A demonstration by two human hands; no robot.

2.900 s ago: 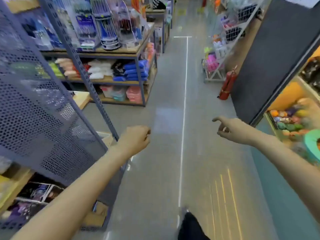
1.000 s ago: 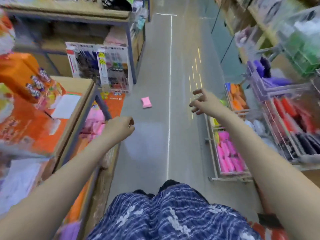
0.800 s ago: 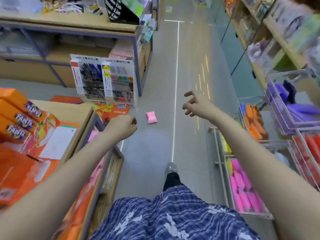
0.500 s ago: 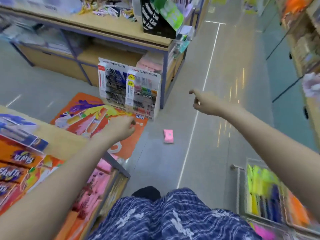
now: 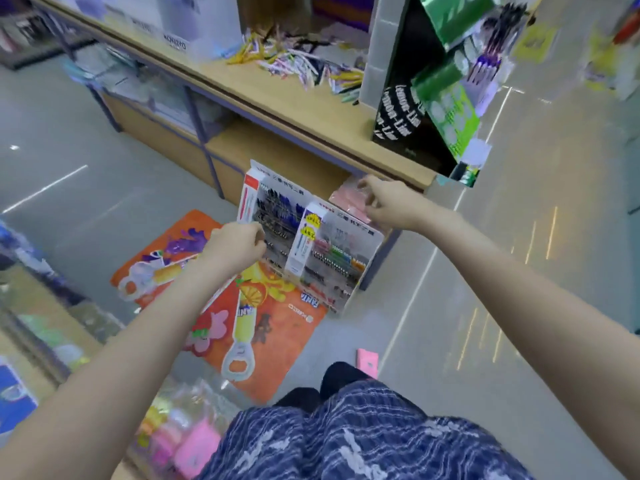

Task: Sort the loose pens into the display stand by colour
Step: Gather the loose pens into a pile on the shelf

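Observation:
A white pen display stand (image 5: 341,242) sits on the floor, leaning against the end of a wooden shelf (image 5: 311,110). It holds rows of dark and blue pens on the left and coloured pens on the right. Several loose pens (image 5: 298,60) lie scattered on the shelf top above. My left hand (image 5: 235,245) is curled in a fist at the stand's lower left edge, with nothing visible in it. My right hand (image 5: 388,202) hovers over the stand's top right corner, fingers loosely spread and holding nothing.
A black and green display box (image 5: 419,109) stands on the shelf's right end, white boxes (image 5: 194,26) at its back. An orange floor poster (image 5: 277,341) lies before the stand, with a small pink packet (image 5: 367,362) near my feet. Pink packs (image 5: 346,197) sit under the shelf.
I have walked along the aisle and turned to face the stand. Both hands, earlier held out in the air, are now down at the stand's edges.

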